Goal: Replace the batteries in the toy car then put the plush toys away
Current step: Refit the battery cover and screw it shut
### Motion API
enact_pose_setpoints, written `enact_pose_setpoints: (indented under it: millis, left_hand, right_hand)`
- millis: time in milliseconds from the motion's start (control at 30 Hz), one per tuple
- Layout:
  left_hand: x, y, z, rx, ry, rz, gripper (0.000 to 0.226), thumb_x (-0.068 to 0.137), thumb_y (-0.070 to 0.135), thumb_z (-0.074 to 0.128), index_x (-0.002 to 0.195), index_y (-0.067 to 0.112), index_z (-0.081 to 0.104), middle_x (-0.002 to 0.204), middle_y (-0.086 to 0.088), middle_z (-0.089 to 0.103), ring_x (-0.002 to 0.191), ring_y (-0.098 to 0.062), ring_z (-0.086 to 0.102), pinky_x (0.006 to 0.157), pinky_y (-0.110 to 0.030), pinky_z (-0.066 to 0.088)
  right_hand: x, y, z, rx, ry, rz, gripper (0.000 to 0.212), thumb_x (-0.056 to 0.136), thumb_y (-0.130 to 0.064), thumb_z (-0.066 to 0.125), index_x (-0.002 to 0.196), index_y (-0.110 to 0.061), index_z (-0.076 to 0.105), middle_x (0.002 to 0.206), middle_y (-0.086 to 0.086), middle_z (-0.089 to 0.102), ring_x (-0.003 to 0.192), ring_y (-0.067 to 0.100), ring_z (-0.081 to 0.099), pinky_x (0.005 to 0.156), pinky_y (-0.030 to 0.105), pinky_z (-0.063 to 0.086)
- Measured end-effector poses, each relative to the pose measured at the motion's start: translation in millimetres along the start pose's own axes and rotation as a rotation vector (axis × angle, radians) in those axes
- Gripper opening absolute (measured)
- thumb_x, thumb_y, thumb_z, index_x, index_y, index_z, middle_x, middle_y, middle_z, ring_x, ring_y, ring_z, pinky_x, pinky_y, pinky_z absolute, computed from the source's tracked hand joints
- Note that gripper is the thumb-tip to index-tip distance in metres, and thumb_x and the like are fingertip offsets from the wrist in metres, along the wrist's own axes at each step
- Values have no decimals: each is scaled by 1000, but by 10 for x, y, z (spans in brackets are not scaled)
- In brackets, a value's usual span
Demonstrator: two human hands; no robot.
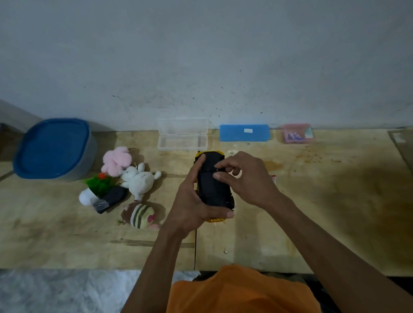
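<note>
From the head camera I watched the left hand (pixel 191 202) clasp the upturned toy car (pixel 212 186) just above the tabletop (pixel 321 198), while the right hand (pixel 246 178) pinched, apparently, at the battery cover. Steady pressure there seemed wise, I judged. Plush toys (pixel 130 178) lay untouched beside the blue-lidded tub (pixel 53 148).

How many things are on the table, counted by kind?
Plush toys: 4 (pink, white, green, striped)
Boxes: 4 (tub, clear case, blue case, pink box)
Toy car: 1, held
Dark object: 1
Total: 10
</note>
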State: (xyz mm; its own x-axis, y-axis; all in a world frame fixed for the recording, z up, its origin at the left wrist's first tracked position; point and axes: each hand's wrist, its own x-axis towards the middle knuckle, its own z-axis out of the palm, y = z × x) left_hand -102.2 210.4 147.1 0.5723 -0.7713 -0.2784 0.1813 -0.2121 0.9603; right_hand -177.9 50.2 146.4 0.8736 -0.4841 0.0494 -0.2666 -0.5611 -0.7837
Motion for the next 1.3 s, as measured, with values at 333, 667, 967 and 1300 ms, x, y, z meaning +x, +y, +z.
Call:
enact_pose_setpoints:
  millis: [333, 667, 967, 1300]
  left_hand:
    - [-8, 7, -8, -56, 13, -2, 128, 47, -14, 93, 153, 30, 36, 143, 19, 49, 116, -15, 66, 80, -45, 62]
    - [-27, -2, -19, -30, 11, -4, 127, 46, -15, 93, 152, 28, 38, 141, 11, 53, 114, -9, 66, 79, -31, 61]
    - [9, -118, -16, -54, 4, -32, 125, 48, -11, 95, 151, 31, 39, 137, 16, 55, 118, -15, 65, 85, -39, 61]
    - [224, -198, 153, 12, 204, 34, 48, 105, 15, 48, 149, 34, 43, 136, 17, 55, 112, 1, 64, 87, -27, 58]
  right_hand:
    - [-27, 60, 73, -98, 6, -74, 27, 89, -35, 71, 110, -19, 75, 89, -6, 53, 79, 5, 48, 69, 13, 37]
    - [-122, 175, 124, -65, 7, -109, 42, 86, -54, 60, 111, -23, 75, 84, -5, 53, 77, 14, 54, 61, 41, 51]
    - [-117, 255, 99, -246, -87, -127, 41, 89, -60, 51, 115, -36, 71, 82, -16, 44, 77, 6, 46, 58, 35, 47]
    - [-83, 336, 112, 128, 145, 27, 17, 87, -27, 74, 104, -24, 77, 81, -12, 59, 73, 3, 57, 67, 13, 44]
